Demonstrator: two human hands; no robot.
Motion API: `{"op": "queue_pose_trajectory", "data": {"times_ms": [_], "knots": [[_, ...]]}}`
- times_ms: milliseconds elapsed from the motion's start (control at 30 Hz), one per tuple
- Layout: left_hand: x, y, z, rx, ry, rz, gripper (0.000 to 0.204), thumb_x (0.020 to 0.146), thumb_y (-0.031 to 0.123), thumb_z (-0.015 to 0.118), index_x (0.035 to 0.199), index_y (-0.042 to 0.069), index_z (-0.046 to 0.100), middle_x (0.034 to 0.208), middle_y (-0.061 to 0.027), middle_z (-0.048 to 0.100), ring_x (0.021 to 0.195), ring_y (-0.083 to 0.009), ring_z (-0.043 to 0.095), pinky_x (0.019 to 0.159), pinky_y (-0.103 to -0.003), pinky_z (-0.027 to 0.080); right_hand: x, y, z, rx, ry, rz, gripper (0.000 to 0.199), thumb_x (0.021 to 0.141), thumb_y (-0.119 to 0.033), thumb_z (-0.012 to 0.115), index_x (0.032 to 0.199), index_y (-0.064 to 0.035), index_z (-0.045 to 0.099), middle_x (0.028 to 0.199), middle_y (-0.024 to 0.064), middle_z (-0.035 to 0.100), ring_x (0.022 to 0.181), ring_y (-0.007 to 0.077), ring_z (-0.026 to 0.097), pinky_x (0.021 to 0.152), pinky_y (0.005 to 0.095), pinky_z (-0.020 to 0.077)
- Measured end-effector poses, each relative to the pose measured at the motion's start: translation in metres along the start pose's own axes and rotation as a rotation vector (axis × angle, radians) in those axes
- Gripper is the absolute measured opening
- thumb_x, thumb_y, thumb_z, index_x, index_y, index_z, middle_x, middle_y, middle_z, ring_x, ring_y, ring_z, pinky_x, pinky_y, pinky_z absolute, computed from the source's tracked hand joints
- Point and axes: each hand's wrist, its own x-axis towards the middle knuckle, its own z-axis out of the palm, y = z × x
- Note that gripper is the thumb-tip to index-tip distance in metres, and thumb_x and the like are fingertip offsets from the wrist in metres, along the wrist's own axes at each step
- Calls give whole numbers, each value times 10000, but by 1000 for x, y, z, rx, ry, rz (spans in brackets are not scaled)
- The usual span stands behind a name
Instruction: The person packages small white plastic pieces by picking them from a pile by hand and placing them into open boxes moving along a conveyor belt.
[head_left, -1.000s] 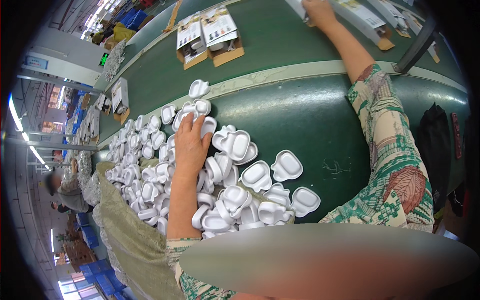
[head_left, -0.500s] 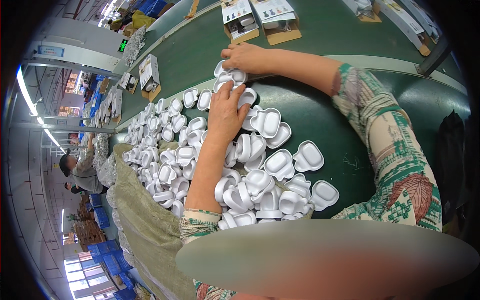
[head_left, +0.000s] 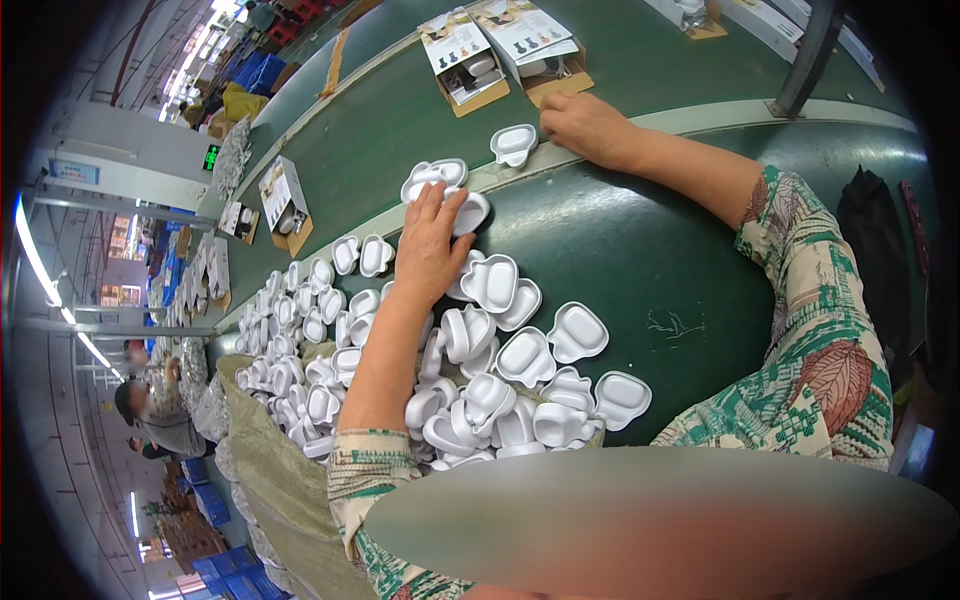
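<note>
My left hand (head_left: 428, 248) is open, its fingers stretched forward over a small cluster of white plastic shells (head_left: 436, 174) at the rail. Beneath its palm and thumb is another white shell (head_left: 469, 213). To the right, my right hand (head_left: 590, 130) rests by the rail with its fingers curled and nothing visible in them. Just left of those fingertips, apart from them, a single rounded white shell (head_left: 514, 145) sits at the belt edge. Around my left forearm spreads a large heap of similar shells (head_left: 490, 400), several facing hollow side up.
An olive woven sack (head_left: 270, 460) lies under the heap's left side. Beyond the rail (head_left: 690, 118), open cartons (head_left: 465, 70) stand on the green conveyor belt (head_left: 370, 130). A metal post (head_left: 808, 60) rises at the right. Another person (head_left: 170, 415) is at the far left.
My right hand has moved right, away from the cluster. One shell now lies separate beside it at the belt edge. My left hand stays over the cluster, while the view has shifted.
</note>
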Motion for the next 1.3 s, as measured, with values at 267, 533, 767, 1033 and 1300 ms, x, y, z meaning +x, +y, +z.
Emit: {"op": "queue_pose_trajectory", "data": {"times_ms": [267, 533, 767, 1033, 1300], "knots": [[63, 25, 24, 141, -65, 148, 494, 807, 123, 638, 1261, 95, 446, 1340, -129, 443, 1255, -320, 409, 1030, -529, 323, -8, -9, 1, -21, -9, -27, 194, 752, -130, 617, 937, -78, 589, 940, 79, 564, 947, 250, 548, 807, 377, 461], [56, 27, 19, 7, -51, 105, 389, 787, 108, 649, 1155, 95, 523, 1192, -98, 557, 1097, -304, 527, 959, -452, 392, -35, 36, -48, -319, 67, 94, 124, 791, -102, 536, 907, -97, 580, 885, 67, 580, 918, 245, 546, 807, 359, 437], [73, 57, 6, 38, 53, 114, 378, 781, 97, 647, 1147, 92, 553, 1180, -95, 574, 1079, -307, 531, 957, -414, 382, -33, 121, -63, -529, 97, 334, 145, 812, -98, 498, 925, -102, 589, 936, 75, 599, 967, 265, 551, 787, 393, 439], [64, 185, -77, -171, 71, 617, 325, 701, 61, 644, 1023, 105, 632, 1049, -68, 635, 1012, -249, 606, 977, -458, 388, -37, 63, -53, -208, 169, 39, 156, 762, -35, 517, 911, -62, 554, 931, 81, 558, 897, 268, 556, 743, 364, 454], [41, 228, -91, -659, 615, 563, 253, 677, 186, 591, 886, 50, 630, 933, -111, 605, 853, -253, 595, 819, -457, 478, -50, 71, -28, -266, 23, 28, 123, 760, -129, 611, 851, -71, 551, 889, 70, 550, 880, 264, 550, 751, 373, 464]]}}
